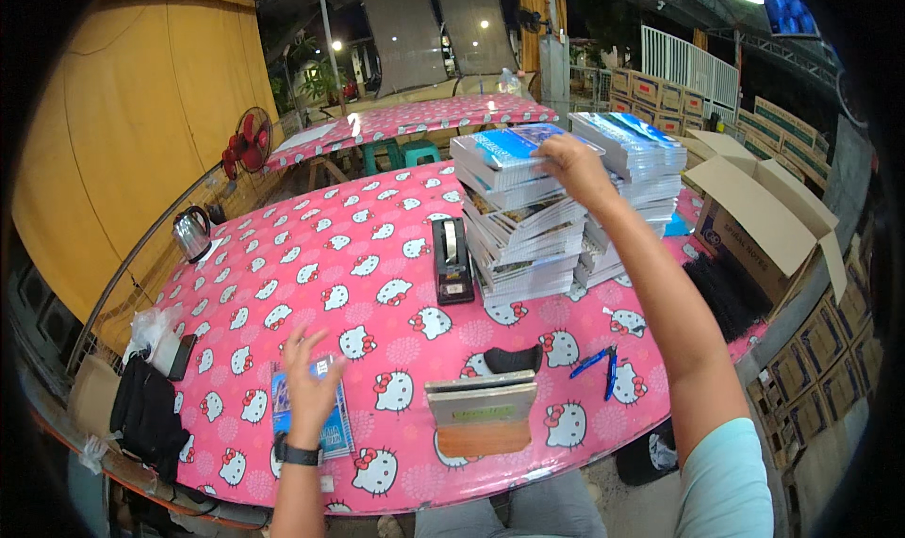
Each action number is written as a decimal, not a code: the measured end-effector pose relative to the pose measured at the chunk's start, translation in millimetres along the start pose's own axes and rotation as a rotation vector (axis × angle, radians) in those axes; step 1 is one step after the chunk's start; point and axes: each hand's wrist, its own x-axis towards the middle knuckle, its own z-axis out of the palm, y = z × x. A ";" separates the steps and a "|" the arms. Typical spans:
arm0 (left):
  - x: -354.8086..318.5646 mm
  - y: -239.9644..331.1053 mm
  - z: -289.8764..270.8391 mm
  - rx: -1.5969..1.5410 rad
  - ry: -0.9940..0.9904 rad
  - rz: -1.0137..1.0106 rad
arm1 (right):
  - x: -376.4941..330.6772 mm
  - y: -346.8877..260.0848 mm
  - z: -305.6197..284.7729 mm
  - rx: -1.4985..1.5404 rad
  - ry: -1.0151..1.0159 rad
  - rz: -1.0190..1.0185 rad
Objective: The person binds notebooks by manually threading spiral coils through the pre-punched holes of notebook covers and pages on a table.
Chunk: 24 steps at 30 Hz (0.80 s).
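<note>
My right hand [577, 169] reaches to the top of a tall stack of notebooks [523, 227]. Its fingers are closed on the top blue-covered notebook [504, 146] near the right edge. My left hand [311, 383], with a dark watch on the wrist, hovers with fingers spread over a blue notebook [332, 434] lying on the table. Whether it touches that notebook I cannot tell. A second notebook stack [636, 156] rises behind and right of the first. Left of the stacks stands a black tape dispenser [453, 265].
Pink cloth with cat faces covers the table [311, 227]. Near the front are a wooden stand [483, 415] and blue pliers [603, 368]. An open carton [754, 218] with black spirals [726, 288] is at right. A kettle [192, 234] and black bag [146, 411] sit left.
</note>
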 end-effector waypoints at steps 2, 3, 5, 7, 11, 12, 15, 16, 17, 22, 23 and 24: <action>11.1 58.0 5.7 -0.465 -0.139 -0.138 | -0.6 -28.2 -15.1 0.073 0.123 0.016; 11.8 83.5 6.5 -0.971 -0.238 -0.319 | -5.9 -50.4 -22.9 0.013 0.178 -0.152; 7.4 103.4 11.7 -1.708 -0.391 -0.572 | -36.5 -117.4 -35.8 -0.016 0.120 -0.438; -3.3 106.5 22.7 -1.932 -0.463 -0.651 | -78.9 -179.6 -45.1 0.116 0.005 -0.630; -25.3 122.9 37.1 -1.405 -0.394 -0.532 | -134.2 -200.6 -56.9 0.270 -0.198 -0.351; -29.9 118.9 35.6 -1.367 -0.361 -0.458 | -139.7 -194.9 -58.1 0.353 -0.211 -0.239; -34.5 99.2 32.2 -1.290 -0.299 -0.264 | -177.9 -172.3 -39.2 0.600 -0.006 0.451; -34.8 92.0 32.0 -1.214 -0.312 -0.219 | -192.9 -168.7 -30.0 0.788 0.073 0.686; -33.2 81.7 36.1 -1.133 -0.321 -0.172 | -206.1 -165.1 -23.4 0.884 -0.007 0.740; -25.5 76.1 49.2 -1.054 -0.404 -0.140 | -238.3 -163.4 -8.4 0.868 -0.111 0.754; -24.0 74.3 53.2 -1.047 -0.408 -0.133 | -242.6 -162.4 -6.3 0.914 -0.100 0.786; -23.5 71.7 53.5 -1.035 -0.414 -0.151 | -244.8 -160.6 -5.5 0.884 -0.124 0.744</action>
